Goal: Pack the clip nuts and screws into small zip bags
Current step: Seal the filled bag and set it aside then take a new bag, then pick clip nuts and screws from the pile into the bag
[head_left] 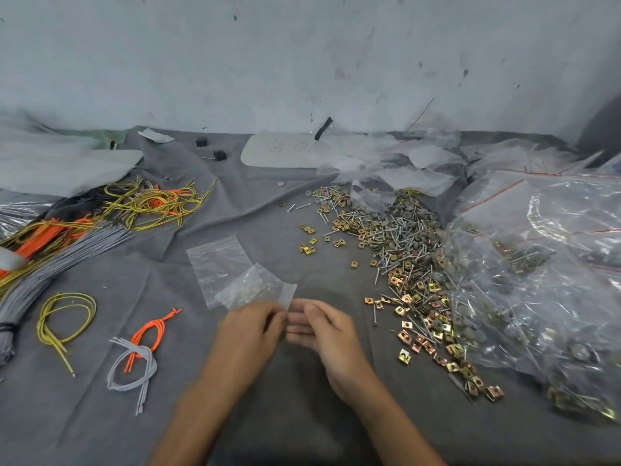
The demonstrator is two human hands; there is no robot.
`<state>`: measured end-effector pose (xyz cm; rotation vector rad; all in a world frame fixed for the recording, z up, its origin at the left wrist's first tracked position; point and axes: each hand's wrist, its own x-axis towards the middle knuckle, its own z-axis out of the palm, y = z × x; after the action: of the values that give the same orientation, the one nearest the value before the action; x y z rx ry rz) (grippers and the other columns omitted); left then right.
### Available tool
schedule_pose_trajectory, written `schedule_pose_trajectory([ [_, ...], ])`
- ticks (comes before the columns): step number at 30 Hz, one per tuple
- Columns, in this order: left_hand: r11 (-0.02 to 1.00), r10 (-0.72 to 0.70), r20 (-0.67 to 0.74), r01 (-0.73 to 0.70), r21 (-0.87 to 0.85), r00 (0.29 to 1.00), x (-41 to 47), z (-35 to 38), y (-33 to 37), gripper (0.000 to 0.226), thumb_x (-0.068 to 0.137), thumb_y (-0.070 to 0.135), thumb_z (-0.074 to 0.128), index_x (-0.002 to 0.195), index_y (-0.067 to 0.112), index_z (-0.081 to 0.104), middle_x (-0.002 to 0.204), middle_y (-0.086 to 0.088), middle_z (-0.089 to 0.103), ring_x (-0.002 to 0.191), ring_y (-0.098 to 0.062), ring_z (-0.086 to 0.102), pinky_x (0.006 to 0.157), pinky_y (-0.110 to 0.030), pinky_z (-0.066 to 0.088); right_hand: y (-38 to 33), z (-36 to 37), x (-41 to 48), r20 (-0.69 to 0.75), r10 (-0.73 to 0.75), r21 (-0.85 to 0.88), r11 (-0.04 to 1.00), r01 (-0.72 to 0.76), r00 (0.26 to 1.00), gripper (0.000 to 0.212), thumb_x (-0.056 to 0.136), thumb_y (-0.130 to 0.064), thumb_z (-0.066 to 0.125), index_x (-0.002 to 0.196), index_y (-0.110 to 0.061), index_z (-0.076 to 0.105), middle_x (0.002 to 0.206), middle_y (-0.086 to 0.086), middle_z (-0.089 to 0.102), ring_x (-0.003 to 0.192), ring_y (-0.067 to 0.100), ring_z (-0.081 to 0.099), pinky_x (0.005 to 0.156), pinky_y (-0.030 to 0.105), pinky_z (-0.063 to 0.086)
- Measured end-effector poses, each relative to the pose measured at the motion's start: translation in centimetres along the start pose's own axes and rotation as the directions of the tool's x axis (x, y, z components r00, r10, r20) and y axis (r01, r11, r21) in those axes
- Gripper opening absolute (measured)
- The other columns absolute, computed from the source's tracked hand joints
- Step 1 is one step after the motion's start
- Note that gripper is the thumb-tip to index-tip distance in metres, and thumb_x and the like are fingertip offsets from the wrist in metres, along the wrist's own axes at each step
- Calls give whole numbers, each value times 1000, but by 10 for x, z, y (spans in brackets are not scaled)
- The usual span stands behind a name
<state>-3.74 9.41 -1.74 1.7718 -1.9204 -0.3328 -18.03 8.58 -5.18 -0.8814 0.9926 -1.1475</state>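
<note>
Head view, looking down on a grey cloth spread up to a scuffed pale wall. Both hands meet in the near middle. The left hand has its fingers curled in, pinching the near edge of a small zip bag, which lifts off the cloth and tilts away toward the far left. The right hand is just beside it, fingers fairly straight and pointing left with the thumb above them, fingertips at the bag's corner. Motion blur hides whether it really has hold of the plastic, so I can't tell.

Just behind the held bag, a second zip bag lies flat on the cloth, partly under it.

The stock is to the right: a long heap of clip nuts and screws runs from the far middle down toward the near right. Brassy square clip nuts are scattered along its near end, close to the right hand but apart from it. Further right, large clear bags are piled up, with more hardware showing through them.

On the left there is a tangle of yellow cords at the far side. Nearer are a yellow loop, an orange loop and a grey cord bundle, with the orange and grey ones crossing. A pale card with faint writing sits at the far edge, and two small black blocks are to its left.
</note>
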Motion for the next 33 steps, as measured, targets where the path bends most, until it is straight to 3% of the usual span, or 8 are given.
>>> schedule_pose_trajectory([
  [5, 972, -118, 21, 119, -205, 993, 0, 4, -6, 14, 84, 24, 75, 72, 26, 72, 63, 21, 67, 67, 3, 63, 59, -9, 40, 3, 3, -1, 14, -42, -109, 993, 44, 999, 12, 98, -19, 64, 102, -13, 72, 93, 9, 77, 85, 20, 75, 71, 27, 58],
  [11, 806, -226, 174, 284, -520, 958, -1, 7, -12, 20, 85, 18, 78, 72, 32, 72, 59, 8, 67, 49, 1, 53, 50, -19, 40, 6, 3, -1, -15, -78, -189, 979, 73, 997, 16, 99, -11, 59, 91, -7, 72, 82, 10, 75, 77, 21, 73, 64, 30, 58],
  [15, 917, -223, -82, 181, -354, 971, -1, 1, -16, 16, 88, 24, 69, 75, 27, 60, 65, 15, 64, 61, -4, 59, 60, -21, 43, 7, 5, -2, -55, -102, -202, 975, 89, 993, 16, 98, -13, 61, 89, -11, 73, 75, 6, 70, 70, 15, 69, 64, 28, 58],
  [20, 999, 12, 117, -18, 50, 993, -14, -4, -15, 22, 92, 31, 62, 111, 34, 51, 66, 6, 63, 78, -23, 66, 69, -37, 48, 14, 9, -8, -124, -211, -350, 924, 156, 970, 14, 93, -15, 64, 89, -28, 59, 76, 2, 72, 66, 16, 72, 61, 39, 61],
  [23, 998, -40, 18, 41, -44, 999, -9, -11, -19, 27, 92, 19, 57, 111, 38, 52, 56, 2, 55, 67, -24, 62, 66, -40, 48, 17, 8, -14, -80, -360, -544, 797, 262, 930, 18, 96, -24, 58, 86, -29, 43, 72, -1, 65, 63, 13, 68, 63, 45, 59],
  [25, 983, -119, -61, 109, -144, 991, -3, -14, -23, 30, 92, 14, 54, 107, 41, 54, 55, 3, 53, 60, -13, 56, 63, -39, 48, 16, 10, -19, 114, -458, -648, 638, 416, 881, 10, 98, -18, 51, 93, -27, 53, 80, -8, 62, 76, 12, 64, 73, 36, 55],
  [27, 974, -141, -107, 119, -193, 984, 1, -12, -24, 31, 92, 12, 54, 101, 42, 58, 60, 11, 58, 60, -8, 55, 63, -35, 47, 18, 13, -21, 287, -439, -715, 493, 495, 852, 23, 94, -10, 48, 102, -24, 64, 95, -5, 62, 91, 17, 58, 84, 32, 48],
  [33, 989, -52, -172, 27, -147, 984, 6, 4, -23, 27, 90, 12, 66, 103, 34, 72, 70, 12, 69, 66, -11, 64, 65, -31, 50, 9, 7, -18, 202, -409, -766, 500, 403, 890, 35, 91, -9, 50, 117, -22, 70, 113, -5, 62, 105, 14, 54, 94, 17, 38],
])
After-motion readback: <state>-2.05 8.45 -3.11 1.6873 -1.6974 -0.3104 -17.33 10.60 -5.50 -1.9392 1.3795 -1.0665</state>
